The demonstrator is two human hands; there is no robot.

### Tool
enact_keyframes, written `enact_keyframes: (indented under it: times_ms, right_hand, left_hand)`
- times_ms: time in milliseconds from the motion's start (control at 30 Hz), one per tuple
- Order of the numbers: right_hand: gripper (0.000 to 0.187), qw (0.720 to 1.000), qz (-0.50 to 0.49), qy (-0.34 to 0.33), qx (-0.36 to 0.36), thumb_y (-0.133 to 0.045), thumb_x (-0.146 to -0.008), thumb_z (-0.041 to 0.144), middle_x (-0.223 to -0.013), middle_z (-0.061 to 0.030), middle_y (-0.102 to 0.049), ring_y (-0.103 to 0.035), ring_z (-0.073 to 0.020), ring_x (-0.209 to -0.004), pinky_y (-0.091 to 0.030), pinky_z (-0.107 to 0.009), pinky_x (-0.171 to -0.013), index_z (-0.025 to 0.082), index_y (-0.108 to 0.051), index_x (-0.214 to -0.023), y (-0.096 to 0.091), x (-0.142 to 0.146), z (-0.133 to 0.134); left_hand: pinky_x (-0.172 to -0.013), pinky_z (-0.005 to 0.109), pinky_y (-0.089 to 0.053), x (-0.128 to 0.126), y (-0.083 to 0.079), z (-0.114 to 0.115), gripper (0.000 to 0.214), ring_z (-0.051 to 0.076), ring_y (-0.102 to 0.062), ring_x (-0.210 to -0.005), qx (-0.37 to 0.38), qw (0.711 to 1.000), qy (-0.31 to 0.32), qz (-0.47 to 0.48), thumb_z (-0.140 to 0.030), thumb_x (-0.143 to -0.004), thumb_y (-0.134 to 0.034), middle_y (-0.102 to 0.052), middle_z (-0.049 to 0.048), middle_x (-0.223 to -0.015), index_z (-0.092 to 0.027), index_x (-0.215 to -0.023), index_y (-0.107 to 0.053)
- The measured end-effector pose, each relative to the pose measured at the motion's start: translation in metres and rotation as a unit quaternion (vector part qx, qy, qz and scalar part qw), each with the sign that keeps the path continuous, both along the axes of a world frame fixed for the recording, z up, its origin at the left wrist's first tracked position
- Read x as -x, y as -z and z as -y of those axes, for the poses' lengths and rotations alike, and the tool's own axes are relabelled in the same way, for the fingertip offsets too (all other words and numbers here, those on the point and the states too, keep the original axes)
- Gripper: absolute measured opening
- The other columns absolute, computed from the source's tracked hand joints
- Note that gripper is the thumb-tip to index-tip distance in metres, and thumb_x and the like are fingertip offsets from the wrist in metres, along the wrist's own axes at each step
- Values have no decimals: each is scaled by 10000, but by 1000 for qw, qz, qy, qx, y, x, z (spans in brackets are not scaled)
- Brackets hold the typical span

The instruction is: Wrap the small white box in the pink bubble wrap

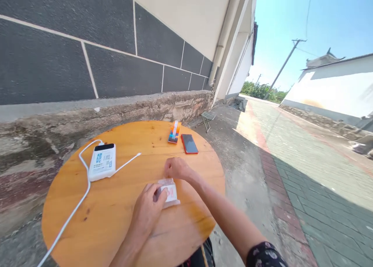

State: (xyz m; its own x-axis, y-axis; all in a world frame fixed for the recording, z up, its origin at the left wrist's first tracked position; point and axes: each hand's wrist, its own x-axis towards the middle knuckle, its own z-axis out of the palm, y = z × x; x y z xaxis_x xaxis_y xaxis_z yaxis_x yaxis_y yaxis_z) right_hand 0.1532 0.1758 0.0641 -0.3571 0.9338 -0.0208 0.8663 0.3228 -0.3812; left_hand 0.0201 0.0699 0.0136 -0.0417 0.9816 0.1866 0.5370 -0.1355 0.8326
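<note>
In the middle of the round wooden table (128, 216) lies a small white box (172, 193) with reddish print, with clear or whitish wrapping around its edges. My left hand (149, 200) grips it from the left, the thumb on its top face. Just beyond the box, my right hand (177, 168) is closed with its fingers curled down near the tabletop. Whatever those fingers may hold is hidden from view.
A white power bank (102, 164) with a white cable (76, 209) lies on the left. An orange and blue packet (174, 133) and a red-edged phone (189, 144) lie at the far side. A folding stool (207, 118) stands beyond, along the tiled wall (125, 70).
</note>
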Motion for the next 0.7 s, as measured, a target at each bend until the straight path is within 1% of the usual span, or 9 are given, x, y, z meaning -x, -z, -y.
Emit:
enact_keyframes:
  times_ms: [100,200,267,333,467,567,633,700]
  right_hand:
    - [131,999,-45,-7,-11,-587,-683,60,-754,-10,-685,-617,-133,-699,-365,-175,-546,152,-666,-734,0,-6,3]
    - [199,994,-105,-25,-17,-572,-708,43,-774,-2,-673,-605,-117,-695,-387,-170,-571,142,-649,-862,4,-11,9]
    - [263,988,-147,-45,-17,-546,-734,34,-762,7,-661,-597,-107,-676,-405,-173,-592,137,-619,-965,7,-13,11]
    - [286,981,-184,-63,-16,-527,-758,41,-748,16,-649,-593,-104,-663,-420,-182,-611,139,-594,-1019,8,-16,12]
    - [266,969,-233,-82,-21,-519,-764,46,-749,17,-644,-597,-114,-687,-437,-207,-654,151,-599,-996,7,-21,17]
    - [293,962,-251,-100,-31,-514,-760,35,-757,26,-644,-603,-115,-707,-440,-218,-692,166,-606,-1007,2,-24,28]
    - [306,959,-251,-116,-54,-518,-761,32,-760,29,-645,-605,-117,-712,-436,-231,-718,175,-612,-1015,-1,-25,40]
    - [315,959,-237,-125,-92,-526,-767,29,-769,29,-652,-611,-124,-733,-425,-257,-772,182,-615,-1028,-3,-26,52]
  left_hand:
    - [-728,337,-439,0,2,-2,284,218,-575,-790,-2,1000,4,1,-439,-796,-469,-618,46,-859,-204,-824,-626]
    - [-742,332,-441,-1,-1,1,270,214,-580,-815,0,1000,5,-2,-410,-802,-465,-622,48,-886,-196,-835,-628]
    - [-737,323,-441,-2,-4,4,246,206,-579,-812,2,1000,-3,-5,-381,-803,-471,-621,44,-881,-193,-837,-626]
    - [-734,316,-443,-3,-7,6,223,200,-579,-816,14,1000,-15,-1,-356,-800,-484,-623,40,-887,-194,-864,-625]
    - [-777,321,-453,-4,-9,8,243,190,-584,-855,19,999,-31,12,-298,-791,-510,-627,37,-988,-204,-996,-601]
    - [-789,325,-464,-4,-7,7,268,183,-590,-856,4,999,-35,14,-298,-799,-516,-607,41,-1042,-205,-1043,-578]
    - [-786,327,-474,-4,-4,7,302,181,-596,-858,-8,999,-35,13,-303,-808,-514,-591,48,-1079,-206,-1090,-559]
    - [-788,328,-481,-4,-2,6,333,182,-600,-871,-18,999,-30,11,-300,-817,-507,-581,53,-1105,-210,-1136,-540]
